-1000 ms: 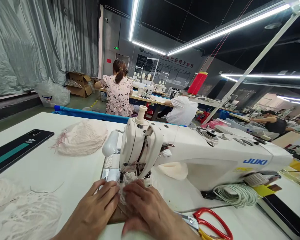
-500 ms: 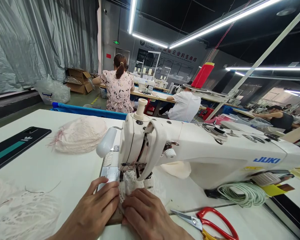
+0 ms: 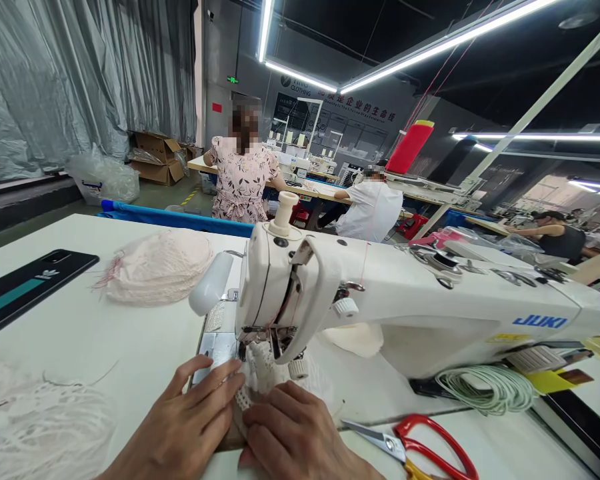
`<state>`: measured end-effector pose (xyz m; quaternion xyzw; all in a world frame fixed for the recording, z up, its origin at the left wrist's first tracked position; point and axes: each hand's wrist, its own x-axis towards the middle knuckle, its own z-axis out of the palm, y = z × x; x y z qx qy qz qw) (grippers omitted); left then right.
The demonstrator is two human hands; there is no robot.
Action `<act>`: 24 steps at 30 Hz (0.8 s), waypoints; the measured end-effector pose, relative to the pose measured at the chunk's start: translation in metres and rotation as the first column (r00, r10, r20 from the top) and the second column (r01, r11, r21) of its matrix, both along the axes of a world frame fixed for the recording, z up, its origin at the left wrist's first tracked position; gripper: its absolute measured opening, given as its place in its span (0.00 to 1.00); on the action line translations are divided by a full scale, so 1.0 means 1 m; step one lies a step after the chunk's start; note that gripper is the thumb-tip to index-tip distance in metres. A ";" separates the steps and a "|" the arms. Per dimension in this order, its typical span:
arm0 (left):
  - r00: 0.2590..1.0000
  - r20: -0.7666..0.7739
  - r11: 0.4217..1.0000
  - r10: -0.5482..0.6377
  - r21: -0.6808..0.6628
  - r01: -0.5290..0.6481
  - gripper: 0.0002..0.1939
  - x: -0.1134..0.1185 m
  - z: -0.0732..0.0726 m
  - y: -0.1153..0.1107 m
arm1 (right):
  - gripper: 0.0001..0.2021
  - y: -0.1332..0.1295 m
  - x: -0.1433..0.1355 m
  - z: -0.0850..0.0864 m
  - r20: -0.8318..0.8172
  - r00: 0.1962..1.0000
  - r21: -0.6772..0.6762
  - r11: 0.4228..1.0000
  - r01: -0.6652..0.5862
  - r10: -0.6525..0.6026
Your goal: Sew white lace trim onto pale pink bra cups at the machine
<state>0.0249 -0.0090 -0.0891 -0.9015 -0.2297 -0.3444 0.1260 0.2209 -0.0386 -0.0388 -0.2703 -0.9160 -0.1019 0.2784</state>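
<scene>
A strip of white lace fabric (image 3: 261, 368) lies under the needle area of a white sewing machine (image 3: 430, 293). My left hand (image 3: 193, 417) rests on the bed's metal plate, its fingers stretched out and their tips at the lace's left edge. On the near end of the lace is my right hand (image 3: 293, 427), with curled fingers closed on the fabric; its fingertips are partly hidden. Pink thread runs down the machine head to the needle, which I cannot make out clearly. Scissors with red handles (image 3: 437, 440) lie right of my right hand.
A stack of pale lace pieces (image 3: 163, 267) and a dark phone-like case (image 3: 40, 290) lie on the left of the table. More white lace (image 3: 45, 427) is at front left. A coil of pale green cord (image 3: 485, 388) sits under the machine arm. Co-workers sit beyond.
The view has shifted slightly. My left fingertips have moved a little to the right, and more of the lace shows between my hands. My right hand stays closed on the fabric.
</scene>
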 end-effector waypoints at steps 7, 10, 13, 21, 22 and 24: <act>0.999 -0.005 0.999 0.045 -0.024 -0.045 0.16 0.001 -0.001 -0.001 | 0.19 0.000 -0.001 -0.002 -0.004 1.000 0.037 0.999 0.007 -0.007; 0.998 -0.003 0.998 0.061 -0.025 -0.061 0.17 0.001 0.000 -0.001 | 0.19 0.000 -0.001 -0.003 -0.007 1.000 0.048 0.999 0.004 -0.004; 0.998 -0.008 0.997 0.057 -0.056 -0.057 0.15 0.000 0.001 -0.002 | 0.20 -0.001 -0.001 -0.006 -0.009 1.000 0.051 0.999 0.004 -0.004; 0.999 0.006 0.992 0.035 -0.124 -0.034 0.19 0.004 0.008 0.000 | 0.27 0.000 -0.003 -0.006 -0.071 0.997 0.021 1.000 -0.012 0.013; 0.999 0.001 0.993 0.039 -0.113 -0.039 0.19 0.005 0.009 0.000 | 0.27 0.000 -0.003 -0.005 -0.087 0.996 0.018 1.000 -0.016 0.017; 0.999 0.003 0.994 0.047 -0.097 -0.047 0.19 0.006 0.011 0.000 | 0.29 0.002 -0.002 -0.005 -0.128 0.992 -0.009 1.000 -0.006 0.005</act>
